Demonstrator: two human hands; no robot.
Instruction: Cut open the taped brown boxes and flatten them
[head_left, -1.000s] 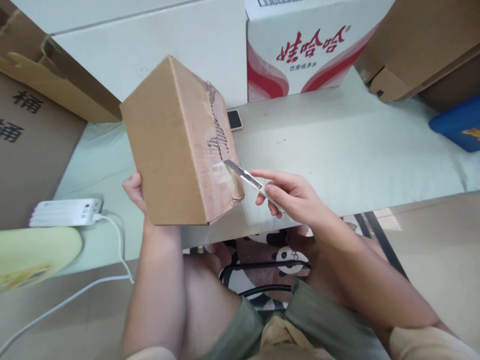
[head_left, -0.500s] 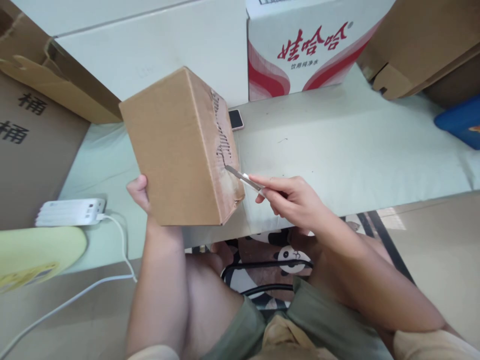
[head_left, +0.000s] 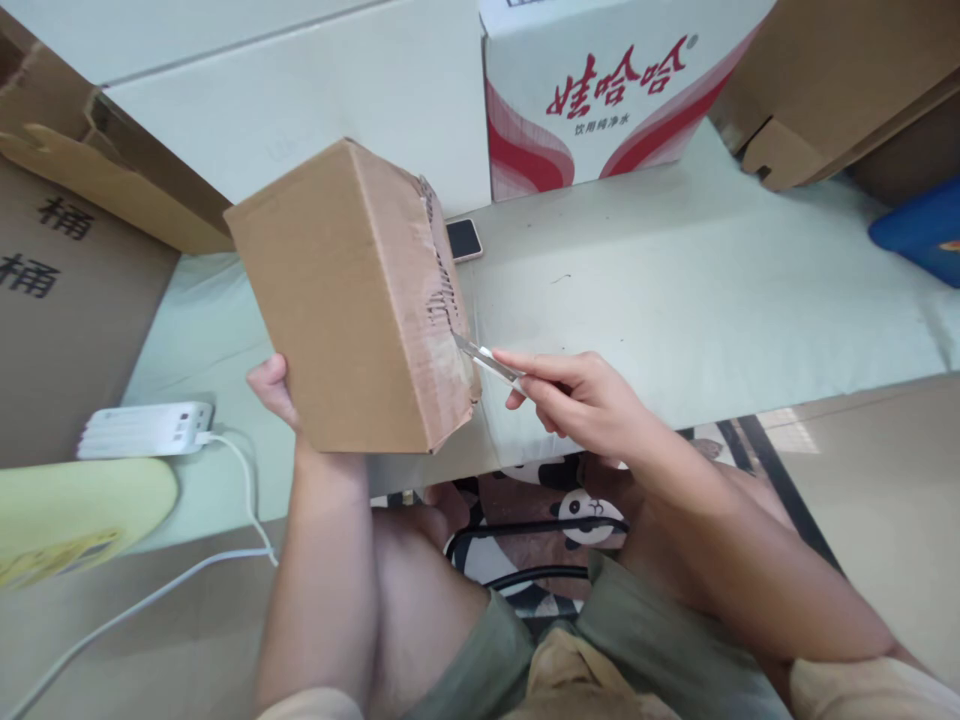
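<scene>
My left hand [head_left: 271, 388] grips the underside of a small brown cardboard box [head_left: 337, 300], tilted up above the table's near edge. Most of that hand is hidden behind the box. The box's right face carries torn, wrinkled tape. My right hand [head_left: 581, 398] holds a slim utility knife [head_left: 487, 362], and its blade tip touches the taped seam on the box's right face.
A pale table [head_left: 675, 290] holds a phone [head_left: 463, 240] behind the box, a white power bank [head_left: 146, 430] with a white cable at left, and a blue object [head_left: 919, 228] at right. Large cartons stand around: white ones, a red-printed one [head_left: 607, 90], brown ones on both sides.
The box has turned slightly left and its taped face now shows less. The knife blade has stayed against the seam, with my right hand shifting a little left.
</scene>
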